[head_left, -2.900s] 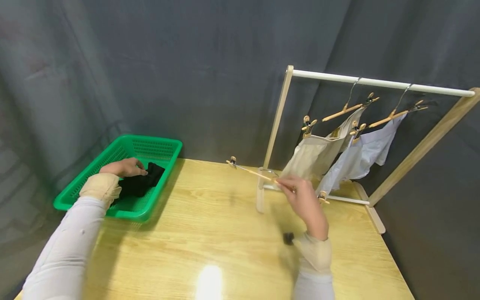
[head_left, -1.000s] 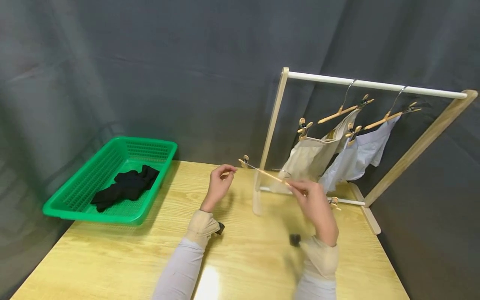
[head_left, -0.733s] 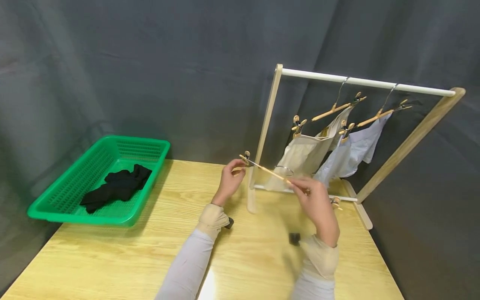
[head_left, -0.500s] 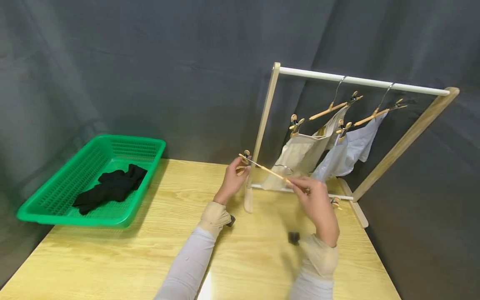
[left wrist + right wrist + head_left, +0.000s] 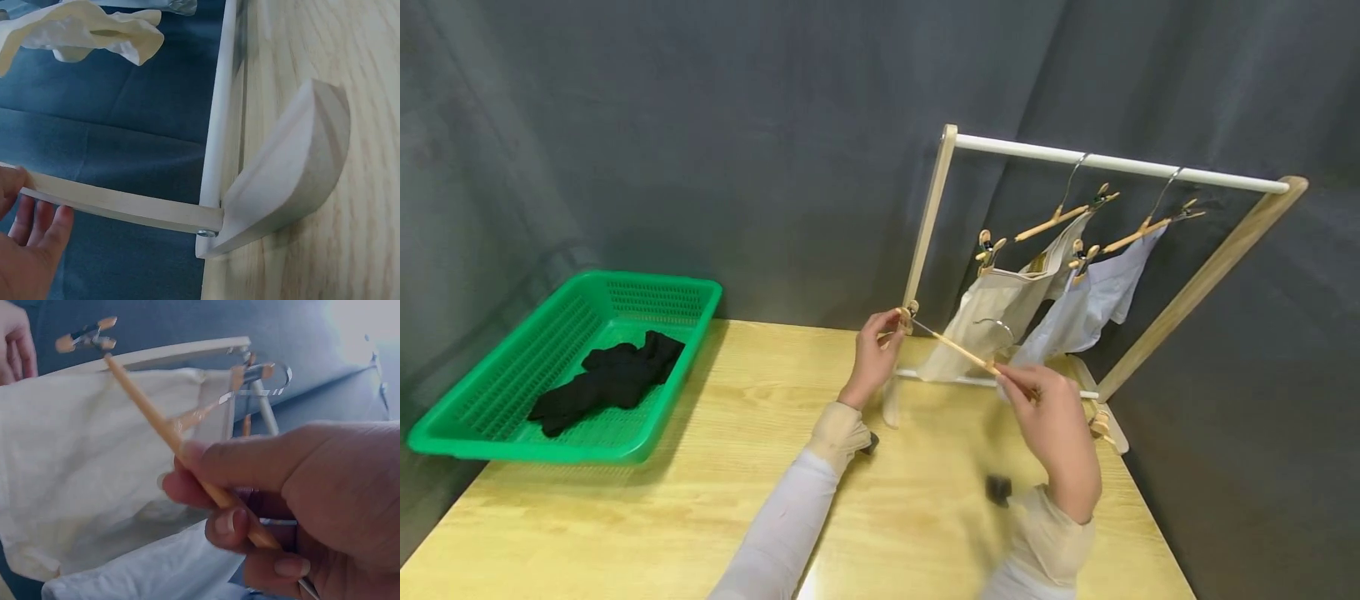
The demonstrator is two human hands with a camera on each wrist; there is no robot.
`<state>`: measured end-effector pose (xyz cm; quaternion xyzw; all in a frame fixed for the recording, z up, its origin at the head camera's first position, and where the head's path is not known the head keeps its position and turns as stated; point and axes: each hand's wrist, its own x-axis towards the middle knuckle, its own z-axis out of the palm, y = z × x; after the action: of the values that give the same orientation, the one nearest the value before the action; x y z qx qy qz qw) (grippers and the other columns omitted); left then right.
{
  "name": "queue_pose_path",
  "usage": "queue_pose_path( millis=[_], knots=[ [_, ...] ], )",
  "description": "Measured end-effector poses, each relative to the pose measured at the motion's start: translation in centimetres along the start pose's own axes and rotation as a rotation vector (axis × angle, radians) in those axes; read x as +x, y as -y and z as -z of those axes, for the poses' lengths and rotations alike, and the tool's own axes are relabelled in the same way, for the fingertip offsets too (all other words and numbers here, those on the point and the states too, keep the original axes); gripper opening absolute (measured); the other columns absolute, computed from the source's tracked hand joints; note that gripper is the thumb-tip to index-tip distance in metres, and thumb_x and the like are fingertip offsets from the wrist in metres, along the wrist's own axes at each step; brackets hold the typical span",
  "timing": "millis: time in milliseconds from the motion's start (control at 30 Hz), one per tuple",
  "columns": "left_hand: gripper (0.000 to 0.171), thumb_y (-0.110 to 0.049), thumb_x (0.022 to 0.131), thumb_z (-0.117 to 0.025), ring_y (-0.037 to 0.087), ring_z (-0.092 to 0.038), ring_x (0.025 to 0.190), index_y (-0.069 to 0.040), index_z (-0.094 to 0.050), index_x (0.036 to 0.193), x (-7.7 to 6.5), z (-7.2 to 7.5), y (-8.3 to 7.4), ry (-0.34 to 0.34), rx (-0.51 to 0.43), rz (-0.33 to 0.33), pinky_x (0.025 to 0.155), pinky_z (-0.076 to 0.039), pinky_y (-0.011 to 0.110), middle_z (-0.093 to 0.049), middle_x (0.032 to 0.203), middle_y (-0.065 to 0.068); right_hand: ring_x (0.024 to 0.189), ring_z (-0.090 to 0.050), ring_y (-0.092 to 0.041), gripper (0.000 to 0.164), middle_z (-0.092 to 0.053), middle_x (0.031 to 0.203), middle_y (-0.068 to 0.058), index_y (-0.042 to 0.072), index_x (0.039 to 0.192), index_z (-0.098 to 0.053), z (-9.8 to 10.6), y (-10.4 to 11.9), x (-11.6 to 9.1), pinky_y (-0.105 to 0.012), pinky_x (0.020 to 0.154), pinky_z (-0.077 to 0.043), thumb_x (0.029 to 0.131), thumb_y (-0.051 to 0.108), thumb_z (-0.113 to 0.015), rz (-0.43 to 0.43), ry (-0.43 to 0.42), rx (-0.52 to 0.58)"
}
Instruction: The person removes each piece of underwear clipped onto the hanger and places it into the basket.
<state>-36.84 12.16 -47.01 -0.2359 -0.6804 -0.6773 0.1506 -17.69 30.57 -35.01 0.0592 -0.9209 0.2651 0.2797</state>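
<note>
My right hand (image 5: 1056,417) grips a thin wooden clip hanger (image 5: 958,350) near its middle, with the bar running under the fingers in the right wrist view. The hanger's metal hook (image 5: 996,325) points up and back. One clip (image 5: 913,308) sits at its far left end, and the other clip (image 5: 1101,425) shows beyond my right hand. My left hand (image 5: 874,354) has its fingertips right at the left clip in the head view, thumb and fingers bent. In the right wrist view the left hand (image 5: 15,350) appears a little apart from that clip; I cannot tell whether it pinches it.
A wooden rack with a white top rail (image 5: 1022,148) stands close behind the hands. Beige cloth (image 5: 985,312) and pale cloth (image 5: 1097,296) hang from its hangers. At left, a green basket (image 5: 666,417) holds black cloth (image 5: 617,375). Dark curtain (image 5: 775,167) backs the table.
My left hand has left the black cloth in the basket and moved right to the hanger's left clip. My right hand, still holding the hanger, has shifted slightly right. The view has turned.
</note>
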Motion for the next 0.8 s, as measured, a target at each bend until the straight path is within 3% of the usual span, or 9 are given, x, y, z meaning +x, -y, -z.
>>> queue_pose_path(
  millis=[100, 267, 600, 800],
  knots=[
    [0.039, -0.006, 0.094, -0.059, 0.034, -0.059, 0.109, 0.002, -0.054, 0.132, 0.2, 0.1, 0.6, 0.015, 0.016, -0.002, 0.096, -0.053, 0.044, -0.055, 0.121, 0.019, 0.062, -0.048, -0.014, 0.019, -0.074, 0.091, -0.008, 0.006, 0.106, -0.075, 0.4, 0.9, -0.3, -0.021, 0.053, -0.038, 0.089, 0.005, -0.068, -0.041, -0.018, -0.034],
    [0.035, -0.002, 0.093, -0.06, 0.031, -0.06, 0.108, 0.0, -0.057, 0.128, 0.2, 0.7, 0.6, 0.003, 0.03, -0.003, 0.094, -0.054, 0.04, -0.055, 0.119, 0.017, 0.058, -0.047, -0.015, 0.018, -0.074, 0.084, -0.006, 0.01, 0.106, -0.076, 0.2, 2.8, -0.8, -0.024, 0.051, -0.036, 0.088, 0.012, -0.07, -0.105, -0.055, -0.111],
    [0.033, -0.002, 0.092, -0.062, 0.035, -0.06, 0.108, 0.003, -0.058, 0.125, 0.3, 0.2, 0.3, 0.014, -0.009, 0.008, 0.093, -0.054, 0.043, -0.056, 0.116, 0.021, 0.056, -0.052, -0.02, 0.016, -0.073, 0.081, -0.008, 0.007, 0.102, -0.077, 0.1, 6.4, -0.9, -0.029, 0.051, -0.035, 0.089, 0.014, -0.07, -0.18, -0.245, -0.202],
    [0.034, 0.004, 0.093, -0.057, 0.04, -0.058, 0.109, 0.009, -0.054, 0.127, 0.0, 0.5, -1.7, 0.044, 0.018, -0.012, 0.093, -0.054, 0.041, -0.054, 0.117, 0.026, 0.063, -0.06, -0.028, 0.018, -0.072, 0.085, -0.01, 0.009, 0.105, -0.076, 0.7, 8.8, 0.3, -0.04, 0.053, -0.04, 0.09, 0.01, -0.067, -0.212, -0.251, -0.214]
  ],
)
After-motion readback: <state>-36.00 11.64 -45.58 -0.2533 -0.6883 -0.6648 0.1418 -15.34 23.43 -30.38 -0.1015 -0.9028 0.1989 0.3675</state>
